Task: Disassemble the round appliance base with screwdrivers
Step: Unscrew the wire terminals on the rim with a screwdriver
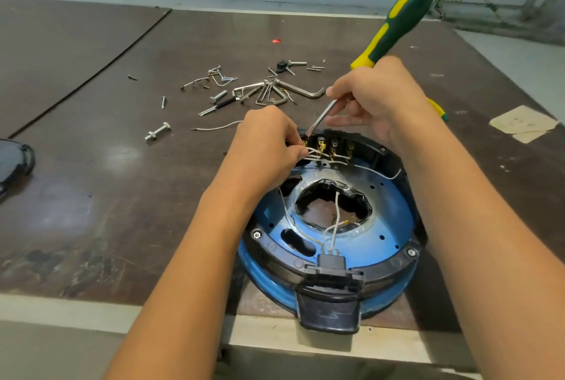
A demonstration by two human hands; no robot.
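Note:
The round blue appliance base (394, 214) with a black rim lies open side up near the table's front edge, with white wires and a row of brass terminals (334, 147) at its far side. My right hand (376, 98) grips a green-and-yellow screwdriver (397, 22) low on the handle and shaft, and the tip touches the leftmost terminal. My left hand (269, 147) pinches the white wires beside that terminal.
Loose screws, bolts and hex keys (275, 92) lie scattered behind the base on the dark table (122, 165). A bolt (157, 132) lies left of my left hand. A dark round part (15, 162) sits at the left edge. A second yellow-green tool (438, 109) pokes out behind my right wrist.

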